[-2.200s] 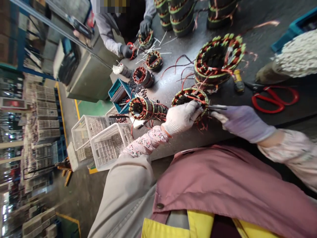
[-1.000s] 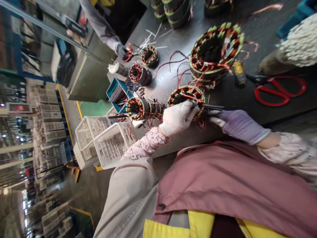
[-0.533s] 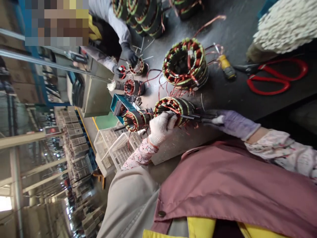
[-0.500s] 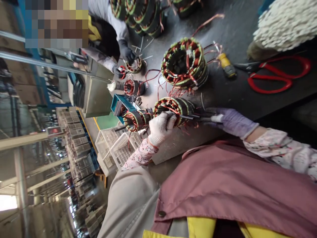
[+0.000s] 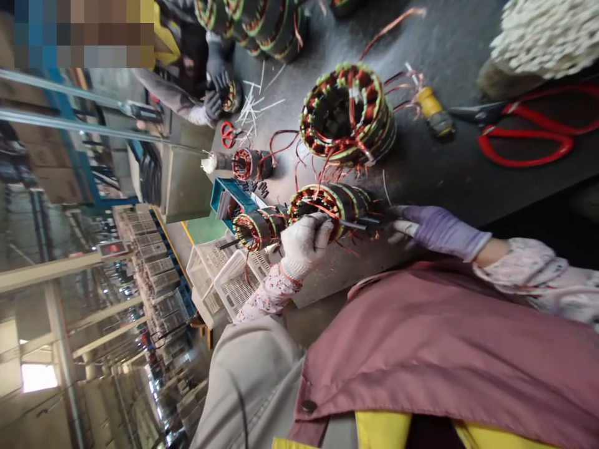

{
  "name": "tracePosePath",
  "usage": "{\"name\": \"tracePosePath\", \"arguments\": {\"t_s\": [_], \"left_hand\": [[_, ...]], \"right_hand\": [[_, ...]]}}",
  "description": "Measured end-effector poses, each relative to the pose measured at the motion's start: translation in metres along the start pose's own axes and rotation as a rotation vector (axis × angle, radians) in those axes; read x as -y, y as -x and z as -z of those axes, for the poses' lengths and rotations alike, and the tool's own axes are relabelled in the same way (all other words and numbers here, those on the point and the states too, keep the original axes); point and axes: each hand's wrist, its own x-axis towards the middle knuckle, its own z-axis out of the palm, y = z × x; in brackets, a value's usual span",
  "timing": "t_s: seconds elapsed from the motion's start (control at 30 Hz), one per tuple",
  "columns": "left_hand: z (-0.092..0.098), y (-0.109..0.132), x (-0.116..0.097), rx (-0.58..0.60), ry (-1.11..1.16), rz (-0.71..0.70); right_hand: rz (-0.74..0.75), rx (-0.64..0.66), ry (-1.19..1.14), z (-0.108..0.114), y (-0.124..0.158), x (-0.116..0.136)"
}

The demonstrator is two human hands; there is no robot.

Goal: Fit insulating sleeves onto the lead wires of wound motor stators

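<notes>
Compared with half a second ago, a co-worker's grey-gloved hands (image 5: 214,105) are farther back together with a small copper-wound ring (image 5: 231,96), and the small red-handled scissors (image 5: 228,133) lie apart from them on the dark, smooth bench (image 5: 435,187). Nearest to me on this bench is the thick cylindrical ring of dark material, wound with reddish copper wire and edged in pale green (image 5: 344,201). My left hand in a white knitted glove (image 5: 306,242) has its grip closed at the near rim; whether it pinches also a loose lead, I cannot tell. Thin dark-grey tubes (image 5: 353,224) stick out from there towards my right hand in a purplish glove (image 5: 442,231). Its fingers are blurred, so I cannot tell if this grip is open or holds something. I judge the cylindrical ring to be heavy and stiff, best taken by its dark outer wall. Its copper leads seem easy to bend and should not carry the weight. The tubes look light, perhaps slippery, so I would pinch them near their ends.
</notes>
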Motion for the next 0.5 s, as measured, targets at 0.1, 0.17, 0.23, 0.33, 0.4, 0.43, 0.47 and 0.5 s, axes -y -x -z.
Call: {"name": "tracePosePath", "arguments": {"t_s": [0.1,0.17,0.23,0.33,0.4,0.43,0.47,0.5], "left_hand": [[-0.001,0.000,0.000,-0.013,-0.010,-0.013],[-0.001,0.000,0.000,-0.013,-0.004,-0.019],[-0.001,0.001,0.000,0.011,0.024,-0.012],[-0.001,0.001,0.001,0.038,0.059,-0.003],[-0.003,0.002,0.003,0.033,0.044,-0.007],[-0.004,0.002,0.004,0.031,0.034,-0.010],[-0.004,0.003,0.004,0.034,0.027,-0.014],[-0.004,0.003,0.004,0.040,0.023,-0.018]], "right_hand": [[0.001,-0.096,0.102,-0.003,0.003,0.000],[-0.013,-0.131,0.209,-0.003,0.006,0.000],[-0.032,-0.160,0.325,-0.002,0.007,0.003],[0.011,-0.126,0.508,-0.003,0.001,0.012],[0.065,-0.088,0.617,-0.006,-0.009,0.018],[0.089,-0.081,0.655,-0.008,-0.015,0.021],[0.108,-0.082,0.680,-0.011,-0.019,0.023],[0.131,-0.093,0.699,-0.013,-0.022,0.025]]}}
